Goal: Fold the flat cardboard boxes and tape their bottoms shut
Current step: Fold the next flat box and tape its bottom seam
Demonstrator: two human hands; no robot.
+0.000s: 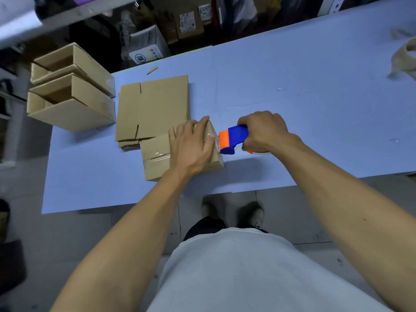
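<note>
Box: the folded box (pixel 180 154) sits bottom-up on the desk (pixel 292 91); we judge it light, hollow, easily crushed.
Left hand (pixel 191 145): spread flat, pressing the flaps.
Right hand (pixel 263 129): gripping the tape dispenser (pixel 233 138) at the box's right edge.
Hold: we would press near the stiff edges.

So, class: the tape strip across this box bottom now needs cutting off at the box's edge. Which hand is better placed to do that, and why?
The right hand: it already grips the tape dispenser, whose orange end sits at the box edge. The left hand lies flat on the box, steadying it.
</note>
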